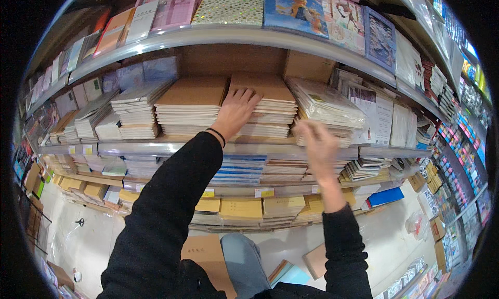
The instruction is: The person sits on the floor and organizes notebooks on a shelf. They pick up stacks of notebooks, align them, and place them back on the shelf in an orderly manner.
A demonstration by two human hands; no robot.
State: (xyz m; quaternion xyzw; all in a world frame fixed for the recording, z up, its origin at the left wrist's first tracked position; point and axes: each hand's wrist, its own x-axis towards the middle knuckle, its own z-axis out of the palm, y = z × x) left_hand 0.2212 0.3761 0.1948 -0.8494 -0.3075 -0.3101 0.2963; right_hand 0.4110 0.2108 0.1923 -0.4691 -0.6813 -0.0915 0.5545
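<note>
Upper shelf: I find the upper shelf (223,37) lined with picture-covered books (296,10), propped face outward.
Middle shelf: the middle shelf (270,149) holds two brown-covered stacks side by side, left stack (192,93) and right stack (273,93), pale page edges facing out. Just right of them I record a plastic-wrapped stack (335,106).
Lower shelf: the lower shelf (234,191) carries blue-and-white pads (241,169); below it sit yellow-topped stacks (241,208).
Right stack, position: directly beneath the left hand (240,109), and to the left of the right hand (317,143).
Left hand: fingers extended, laid over the top cover near its left side; I see no grip. A black band (216,137) circles the wrist.
Right hand: raised in front of the plastic-wrapped stack, fingers bent. It is blurred on my feed, so I cannot tell whether it grips or touches anything.
Floor: scissors (79,222) lie at far left; a brown-covered book (208,260) is beside the person's knee (244,262).
</note>
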